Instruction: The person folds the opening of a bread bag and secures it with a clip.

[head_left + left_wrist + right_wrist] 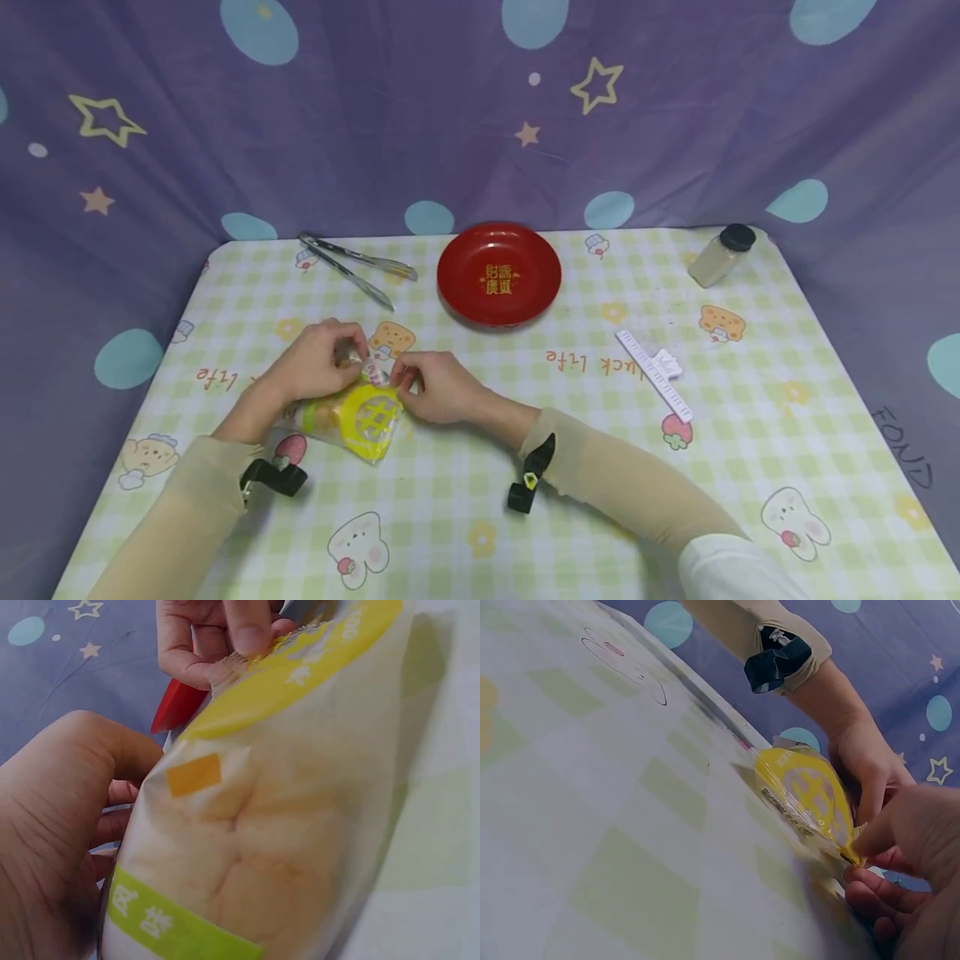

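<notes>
Holding the bread bag [367, 423] by its far edge, left hand [317, 360] and right hand [441, 387] sit close together.

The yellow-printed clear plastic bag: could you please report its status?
Right hand pinching bag; left hand alongside, grip unclear. Pale bread inside. No obstruction visible.

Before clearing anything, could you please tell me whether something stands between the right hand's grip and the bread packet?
Nothing visible does: the right hand's grip pinches the bread packet directly; the red plate lies farther back.
</notes>
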`<action>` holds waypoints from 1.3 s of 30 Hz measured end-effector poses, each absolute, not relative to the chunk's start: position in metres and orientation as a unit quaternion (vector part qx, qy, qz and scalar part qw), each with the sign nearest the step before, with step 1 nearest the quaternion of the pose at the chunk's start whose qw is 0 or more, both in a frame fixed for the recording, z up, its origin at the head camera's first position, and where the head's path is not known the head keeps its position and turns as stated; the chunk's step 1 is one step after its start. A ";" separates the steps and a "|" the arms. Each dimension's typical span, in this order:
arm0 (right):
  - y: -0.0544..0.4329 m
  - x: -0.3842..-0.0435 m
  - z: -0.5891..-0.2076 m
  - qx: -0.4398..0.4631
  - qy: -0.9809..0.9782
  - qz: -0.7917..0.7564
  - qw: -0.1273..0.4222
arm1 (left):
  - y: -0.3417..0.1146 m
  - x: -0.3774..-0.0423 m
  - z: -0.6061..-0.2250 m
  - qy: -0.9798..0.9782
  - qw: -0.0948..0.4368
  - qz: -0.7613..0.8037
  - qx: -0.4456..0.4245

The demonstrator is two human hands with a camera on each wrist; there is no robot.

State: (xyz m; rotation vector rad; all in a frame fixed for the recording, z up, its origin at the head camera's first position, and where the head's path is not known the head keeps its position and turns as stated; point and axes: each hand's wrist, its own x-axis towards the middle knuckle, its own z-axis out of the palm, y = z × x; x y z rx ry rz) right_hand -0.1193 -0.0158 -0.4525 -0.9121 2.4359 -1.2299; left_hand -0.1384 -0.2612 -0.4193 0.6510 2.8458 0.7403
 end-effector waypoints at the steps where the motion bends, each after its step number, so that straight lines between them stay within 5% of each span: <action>1: -0.016 -0.119 -0.453 -0.310 0.839 -0.426 0.132 | -0.261 -0.139 -0.420 0.942 0.070 0.247 0.218; 26: -0.030 -0.120 -0.449 -0.241 0.880 -0.386 0.133 | -0.235 -0.142 -0.411 0.929 0.119 0.216 0.277; 39: -0.026 -0.118 -0.449 -0.246 0.873 -0.398 0.136 | -0.249 -0.163 -0.400 0.904 0.207 0.202 0.314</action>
